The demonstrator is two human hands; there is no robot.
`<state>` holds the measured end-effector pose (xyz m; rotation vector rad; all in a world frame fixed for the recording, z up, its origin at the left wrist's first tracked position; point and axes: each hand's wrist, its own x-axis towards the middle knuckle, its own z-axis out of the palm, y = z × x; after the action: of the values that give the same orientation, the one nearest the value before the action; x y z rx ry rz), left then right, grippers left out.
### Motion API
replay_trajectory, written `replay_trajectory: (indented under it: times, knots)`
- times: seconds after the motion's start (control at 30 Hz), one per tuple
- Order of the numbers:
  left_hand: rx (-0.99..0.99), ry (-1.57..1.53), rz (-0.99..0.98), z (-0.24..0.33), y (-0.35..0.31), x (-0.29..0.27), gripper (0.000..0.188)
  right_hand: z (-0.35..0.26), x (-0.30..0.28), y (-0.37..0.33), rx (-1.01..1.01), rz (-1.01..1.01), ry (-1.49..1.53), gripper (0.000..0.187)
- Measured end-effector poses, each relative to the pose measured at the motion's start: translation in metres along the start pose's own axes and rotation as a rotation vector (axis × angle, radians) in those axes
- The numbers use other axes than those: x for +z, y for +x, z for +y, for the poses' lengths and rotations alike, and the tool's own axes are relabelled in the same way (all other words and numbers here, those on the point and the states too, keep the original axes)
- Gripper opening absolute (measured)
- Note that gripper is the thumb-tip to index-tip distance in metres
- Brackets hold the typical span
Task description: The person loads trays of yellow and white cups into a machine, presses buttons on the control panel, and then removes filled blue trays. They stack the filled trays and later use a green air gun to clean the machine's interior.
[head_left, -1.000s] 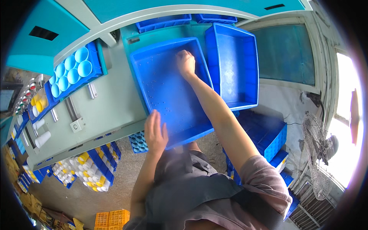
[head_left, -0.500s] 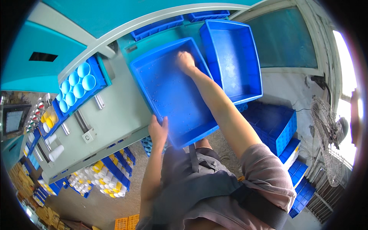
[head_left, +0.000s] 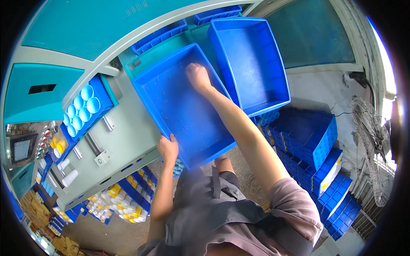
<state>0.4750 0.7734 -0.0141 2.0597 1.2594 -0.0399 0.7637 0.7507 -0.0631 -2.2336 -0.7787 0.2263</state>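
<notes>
Since blue rectangular plastic tray [head_left: 188,123] looked light, stiff, left hand [head_left: 168,148] clasped its rim [head_left: 153,114] aptly; right hand [head_left: 197,76] curled closed, contents unclear.

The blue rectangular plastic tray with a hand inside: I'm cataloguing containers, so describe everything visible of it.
The blue, rectangular, plastic-looking tray is open-topped with raised walls, angled, left of another blue plastic bin. Small dark bits dot its floor. The bare left hand touches its left rim; the curled right hand is inside near its far end.
</notes>
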Motion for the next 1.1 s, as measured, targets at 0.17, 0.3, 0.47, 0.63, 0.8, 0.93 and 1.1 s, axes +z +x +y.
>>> replay_trajectory:
  times: [0.17, 0.3, 0.47, 0.63, 0.8, 0.93, 1.1]
  knots:
    - [0.038, -0.025, 0.044, 0.004, -0.002, -0.002, 0.022, 0.010, 0.029, 0.024, 0.003, 0.003, -0.090, 0.012]
    - [-0.012, 0.001, 0.009, 0.007, -0.002, -0.002, 0.022, 0.012, 0.036, 0.034, -0.048, -0.063, -0.324, 0.010]
    - [-0.013, 0.007, 0.031, 0.006, -0.002, 0.000, 0.023, 0.009, 0.044, 0.047, -0.208, -0.181, -0.565, 0.007]
    - [-0.042, -0.014, 0.010, 0.003, -0.001, 0.003, 0.022, -0.014, 0.020, 0.037, -0.061, -0.387, -0.559, 0.016]
    - [-0.066, 0.001, -0.014, 0.000, 0.002, 0.000, 0.026, -0.024, -0.109, -0.109, -0.202, -0.170, -0.123, 0.010]
    - [-0.158, -0.165, -0.013, -0.002, -0.001, -0.017, 0.026, 0.007, -0.259, -0.310, 0.193, -0.338, -0.431, 0.017]
    - [-0.098, -0.691, -0.074, 0.033, -0.017, -0.037, 0.019, 0.006, -0.341, -0.445, 0.487, -1.316, -0.568, 0.054]
